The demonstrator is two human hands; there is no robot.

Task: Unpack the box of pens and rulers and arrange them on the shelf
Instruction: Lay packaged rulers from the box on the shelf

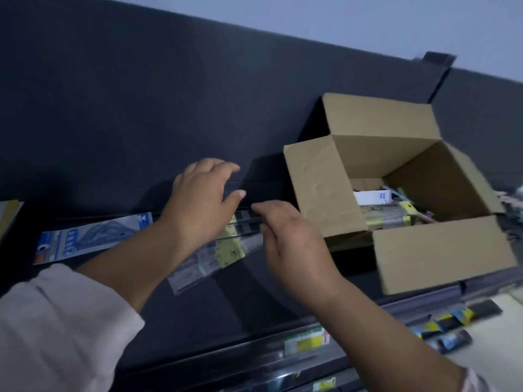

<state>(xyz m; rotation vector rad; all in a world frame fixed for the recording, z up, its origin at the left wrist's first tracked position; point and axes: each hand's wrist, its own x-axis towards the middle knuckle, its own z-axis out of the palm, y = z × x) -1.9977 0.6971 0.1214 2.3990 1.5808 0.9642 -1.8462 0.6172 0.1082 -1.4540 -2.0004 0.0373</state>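
The left hand (201,205) is hovering released, fingers loosely spread, over the clear ruler packets (229,250) lying mid-shelf (220,306), just left of the open cardboard box (319,193). The right hand (294,241) is curling its fingers at the packets' right end; whether it is gripping them, I cannot tell.

Brown box (322,190), black shelf (198,321)

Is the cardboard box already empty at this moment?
No: the cardboard box has its flaps open, and several packaged items are lying inside it.
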